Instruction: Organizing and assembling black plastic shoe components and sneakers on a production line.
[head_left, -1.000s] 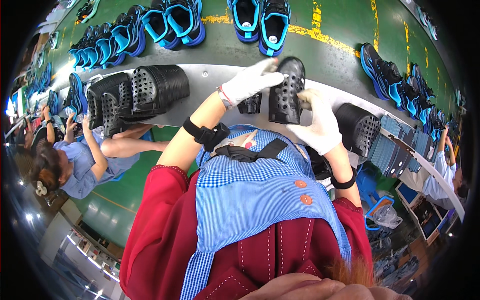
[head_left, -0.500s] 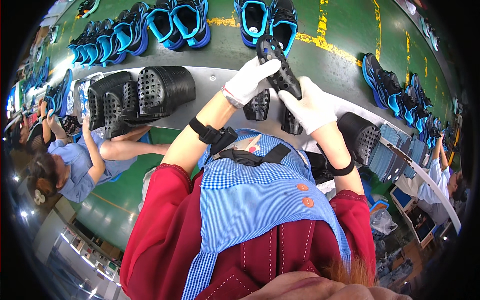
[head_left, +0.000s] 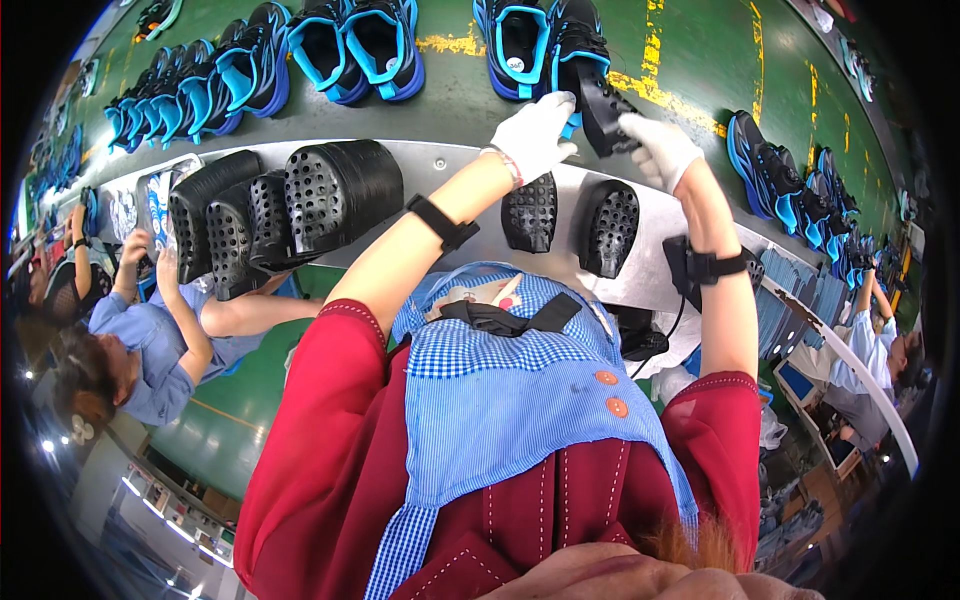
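Note:
My right hand (head_left: 662, 152), in a white glove, grips the heel end of a black perforated shoe last (head_left: 604, 115). The front of that last reaches to the opening of a black-and-blue sneaker (head_left: 577, 38) on the green surface; how far it sits inside cannot be made out. At the sneaker's heel, my gloved left hand (head_left: 535, 135) has its fingers closed on the light-blue collar. Another sneaker (head_left: 518, 50) stands just left of it. Below my hands, two more black lasts, a left one (head_left: 530, 212) and a right one (head_left: 610, 230), lie on the metal ledge.
Several larger black perforated lasts (head_left: 335, 200) stand on the ledge (head_left: 440, 165) to the left. Rows of sneakers line the green surface at left (head_left: 250, 65) and right (head_left: 765, 165). Stacked flat grey-blue pieces (head_left: 800, 300) are at right. A co-worker (head_left: 150, 340) sits at left.
The black last has moved from between both hands to the sneaker's opening, held by my right hand. My left hand has let go of it and taken the sneaker's heel.

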